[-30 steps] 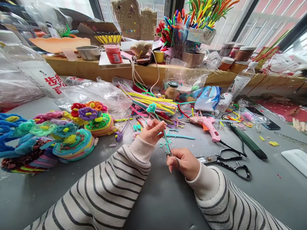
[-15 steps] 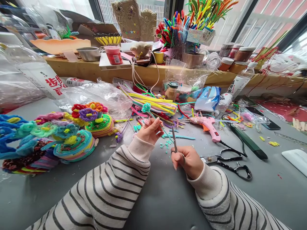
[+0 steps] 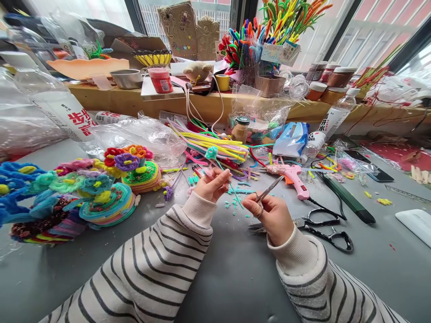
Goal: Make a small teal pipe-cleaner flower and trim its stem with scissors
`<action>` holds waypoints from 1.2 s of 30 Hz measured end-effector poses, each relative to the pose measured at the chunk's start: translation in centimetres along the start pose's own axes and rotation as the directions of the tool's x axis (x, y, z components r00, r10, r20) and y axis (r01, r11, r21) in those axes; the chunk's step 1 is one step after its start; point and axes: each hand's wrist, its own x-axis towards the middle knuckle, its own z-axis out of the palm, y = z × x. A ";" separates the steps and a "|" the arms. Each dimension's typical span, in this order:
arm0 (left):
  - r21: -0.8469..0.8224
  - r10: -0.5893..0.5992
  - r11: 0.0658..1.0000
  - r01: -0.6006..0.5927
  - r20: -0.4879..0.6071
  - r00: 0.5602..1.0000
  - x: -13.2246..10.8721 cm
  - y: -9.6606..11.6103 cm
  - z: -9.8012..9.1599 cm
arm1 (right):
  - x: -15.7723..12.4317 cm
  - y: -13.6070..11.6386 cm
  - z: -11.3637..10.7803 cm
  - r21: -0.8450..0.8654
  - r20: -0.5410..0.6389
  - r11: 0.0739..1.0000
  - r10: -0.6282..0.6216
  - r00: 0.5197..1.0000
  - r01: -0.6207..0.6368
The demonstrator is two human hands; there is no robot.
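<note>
My left hand [image 3: 212, 186] is closed, thumb against fingers, on a teal pipe-cleaner flower [image 3: 211, 153]. The flower's head stands above the fingers, and its thin green stem [image 3: 236, 196] slants down to the right. Small metal scissors [image 3: 272, 186] are held in my right hand [image 3: 275, 219], a finger through one loop, blades pointing up and right. The right fingertips are at the stem's lower end; whether they pinch it I cannot tell. Teal fluff scraps [image 3: 232, 204] lie on the table just beyond. Large black-handled scissors [image 3: 311, 226] rest partly behind my right hand.
Pipe-cleaner flowers on round coiled bases [image 3: 107, 207] stand at left. A bundle of pipe cleaners [image 3: 218, 148], a small jar [image 3: 241, 129] and a pink glue gun [image 3: 292, 177] lie ahead. A dark green bar-shaped object [image 3: 352, 201] is at right; water bottles [image 3: 63, 112] stand on both sides.
My right hand has turned and moved slightly up and right, tipping the small scissors from upright to slanting right. Its fingertips have come to the stem's end. The flower has shifted slightly right.
</note>
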 end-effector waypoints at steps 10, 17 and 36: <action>0.072 -0.029 0.997 0.026 0.035 0.999 -0.1 -0.2 0.3 | -0.1 0.1 0.3 0.053 0.163 0.997 0.048 0.985 -0.057; 0.128 -0.088 0.989 0.076 0.088 0.992 0.0 -0.7 0.1 | -0.1 -0.1 0.2 0.095 0.244 0.991 0.073 0.967 -0.099; 0.525 -0.249 0.850 0.049 0.318 0.915 -0.7 -0.6 0.4 | 1.2 0.3 -1.6 0.331 0.087 0.930 0.136 0.987 -0.157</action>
